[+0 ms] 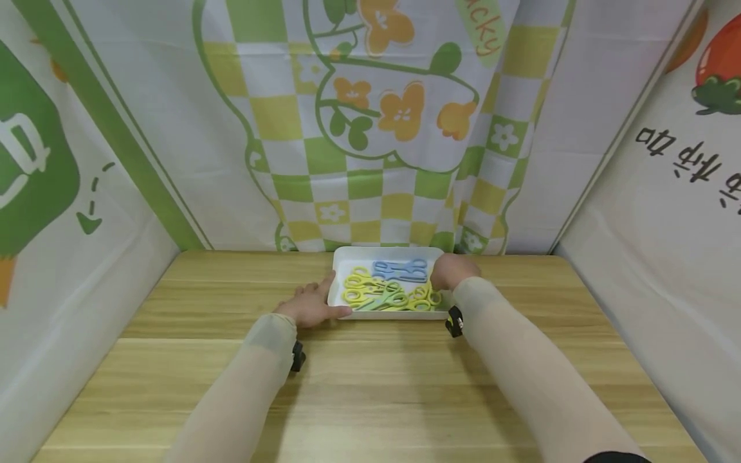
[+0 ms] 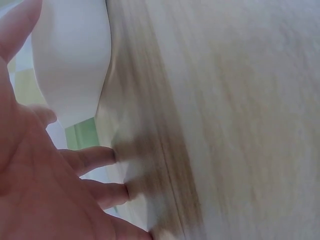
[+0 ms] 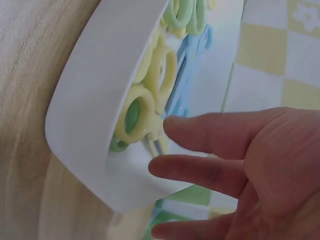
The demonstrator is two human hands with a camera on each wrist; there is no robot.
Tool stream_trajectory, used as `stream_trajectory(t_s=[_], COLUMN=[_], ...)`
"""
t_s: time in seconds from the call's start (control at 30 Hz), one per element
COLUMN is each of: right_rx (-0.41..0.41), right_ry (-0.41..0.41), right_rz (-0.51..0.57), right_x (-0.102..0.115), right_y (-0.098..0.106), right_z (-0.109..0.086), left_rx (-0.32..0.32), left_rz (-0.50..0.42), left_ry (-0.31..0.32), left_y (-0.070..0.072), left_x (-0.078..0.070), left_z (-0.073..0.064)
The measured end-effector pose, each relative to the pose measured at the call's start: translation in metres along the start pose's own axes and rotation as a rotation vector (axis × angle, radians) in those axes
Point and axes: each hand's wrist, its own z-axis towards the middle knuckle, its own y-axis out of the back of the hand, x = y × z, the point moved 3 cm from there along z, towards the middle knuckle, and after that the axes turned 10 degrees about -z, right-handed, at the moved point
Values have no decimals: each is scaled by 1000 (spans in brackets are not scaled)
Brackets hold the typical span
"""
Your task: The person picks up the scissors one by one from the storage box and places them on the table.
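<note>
A white tray (image 1: 399, 316) stands at the back of the table, holding several pairs of scissors. Blue scissors (image 1: 399, 278) lie toward its back, yellow scissors (image 1: 359, 281) at the left and right, and green scissors (image 1: 384, 301) on top near the front. At the tray's left end is my left hand (image 1: 309, 305), thumb and forefinger spread along the tray, the other fingertips on the wood. My right hand (image 3: 270, 160) reaches over the right end, fingers extended and apart, thumb and forefinger tips close by the yellow scissors (image 3: 148, 107). Nothing shows between them.
The wooden table (image 1: 359, 392) extends toward me in front of the tray. A checked, flowered curtain (image 1: 370, 186) hangs right behind the tray. Printed white cloth walls stand on the left (image 1: 116, 225) and right (image 1: 625, 212).
</note>
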Motion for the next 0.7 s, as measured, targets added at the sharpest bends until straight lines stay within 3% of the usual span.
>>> stream_trajectory(t_s=[0.17,0.3,0.47,0.7], right_rx=[81,118,131,157], right_ry=[26,2,23,15], right_rz=[23,54,23,71], right_x=[-3,-6,-10,-12], right_y=[-7,-13,-18,-19], right_z=[7,9,12,15], left_rx=[2,1,6,-6], left_rz=[-2,22,47,44], left_ry=[0,0,-13,2], left_y=[-1,-1,-3,-3], left_x=[-1,2,5,2], left_z=[-1,2,7,3])
